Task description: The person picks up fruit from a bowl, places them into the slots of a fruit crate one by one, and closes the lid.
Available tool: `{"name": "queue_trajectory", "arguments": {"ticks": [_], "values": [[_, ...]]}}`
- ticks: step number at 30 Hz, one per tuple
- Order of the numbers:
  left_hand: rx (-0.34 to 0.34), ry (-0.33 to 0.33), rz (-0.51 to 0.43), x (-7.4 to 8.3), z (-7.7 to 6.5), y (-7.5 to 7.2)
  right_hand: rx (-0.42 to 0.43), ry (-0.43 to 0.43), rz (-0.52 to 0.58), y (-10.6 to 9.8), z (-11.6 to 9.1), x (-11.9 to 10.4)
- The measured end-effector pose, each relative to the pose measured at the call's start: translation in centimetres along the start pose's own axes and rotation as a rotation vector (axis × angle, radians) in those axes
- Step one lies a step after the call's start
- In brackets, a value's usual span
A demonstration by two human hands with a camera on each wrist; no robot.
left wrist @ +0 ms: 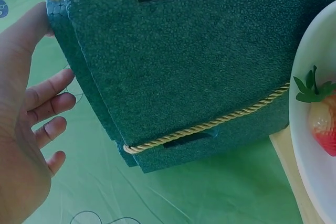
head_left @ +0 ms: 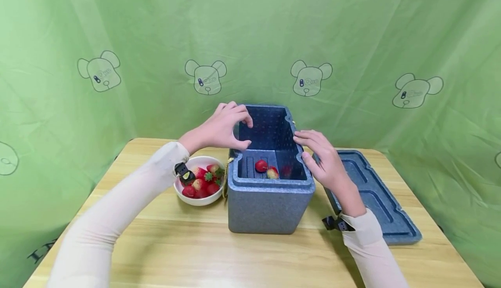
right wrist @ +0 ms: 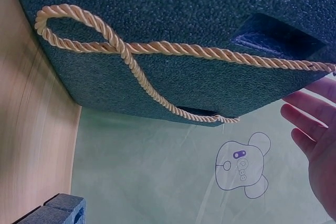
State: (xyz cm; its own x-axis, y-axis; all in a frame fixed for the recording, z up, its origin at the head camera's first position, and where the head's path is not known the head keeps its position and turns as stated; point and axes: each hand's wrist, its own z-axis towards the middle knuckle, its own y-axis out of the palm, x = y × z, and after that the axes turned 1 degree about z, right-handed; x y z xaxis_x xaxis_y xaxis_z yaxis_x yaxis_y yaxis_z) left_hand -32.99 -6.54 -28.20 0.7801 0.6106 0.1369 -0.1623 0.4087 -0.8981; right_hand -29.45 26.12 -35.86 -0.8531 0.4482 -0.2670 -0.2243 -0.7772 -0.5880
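A grey-blue foam box (head_left: 270,207) stands uncovered on the table, two strawberries (head_left: 261,165) lying on its floor. My left hand (head_left: 225,127) is over the box's left rim, thumb and fingers spread apart in a loose curve with nothing between them. On the opposite rim rests my right hand (head_left: 322,157), fingers extended along the edge. Left of the box, below my left wrist, sits a white bowl (head_left: 199,202) of several red and pale strawberries (head_left: 201,184) with green leaves.
The box's lid (head_left: 377,201) lies flat on the wooden table (head_left: 188,253) to the right. Twisted gold rope (right wrist: 173,49) runs along the box's sides, looping loosely on the right. A green curtain (head_left: 254,27) printed with bear heads hangs behind the table.
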Motion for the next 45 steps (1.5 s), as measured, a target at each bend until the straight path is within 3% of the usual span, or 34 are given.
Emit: {"name": "queue_trajectory", "arguments": {"ticks": [12, 22, 27, 35, 45], "values": [[0.043, -0.071, -0.027, -1.2, -1.4, -0.7, -0.018, 0.019, -0.006, -0.1, -0.1, 0.0], [0.071, -0.150, -0.081, -3.7, -4.8, -0.1, 0.001, 0.003, 0.004, 0.0, -0.1, -0.1], [0.004, -0.182, -0.087, -4.9, -6.8, 1.2, -0.004, 0.005, 0.001, 0.0, -0.1, 0.0], [-0.169, -0.204, -0.033, -5.3, -9.9, 3.9, -0.012, 0.010, 0.005, 0.1, 0.0, -0.1], [-0.243, -0.206, -0.005, -5.5, -11.6, 5.8, 0.012, -0.011, 0.015, 0.3, -0.1, 0.2]]}}
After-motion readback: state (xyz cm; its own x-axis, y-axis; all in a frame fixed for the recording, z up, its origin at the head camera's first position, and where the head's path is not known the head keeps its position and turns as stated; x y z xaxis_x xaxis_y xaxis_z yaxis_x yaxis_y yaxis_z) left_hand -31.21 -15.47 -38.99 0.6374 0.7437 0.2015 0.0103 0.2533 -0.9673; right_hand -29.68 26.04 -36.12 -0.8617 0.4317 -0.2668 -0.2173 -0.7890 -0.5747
